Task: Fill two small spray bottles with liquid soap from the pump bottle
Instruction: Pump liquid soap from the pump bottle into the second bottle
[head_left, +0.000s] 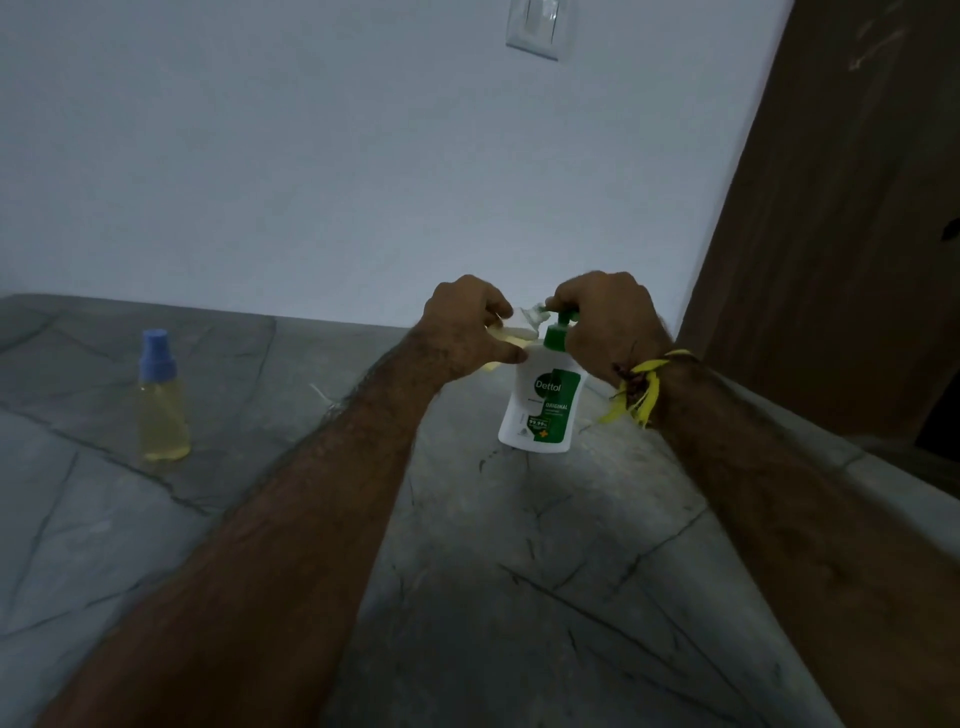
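Note:
A white pump bottle with a green label and green pump head stands on the grey stone counter. My right hand is closed over the pump head from above. My left hand holds a small clear spray bottle tilted up against the pump nozzle; most of it is hidden by my fingers. A second small spray bottle, blue-capped and holding yellowish liquid, stands upright on the counter at the left, away from both hands.
A pale wall rises right behind the counter, with a light switch high up. A brown wooden door stands at the right. A small white piece lies on the counter beside my left forearm.

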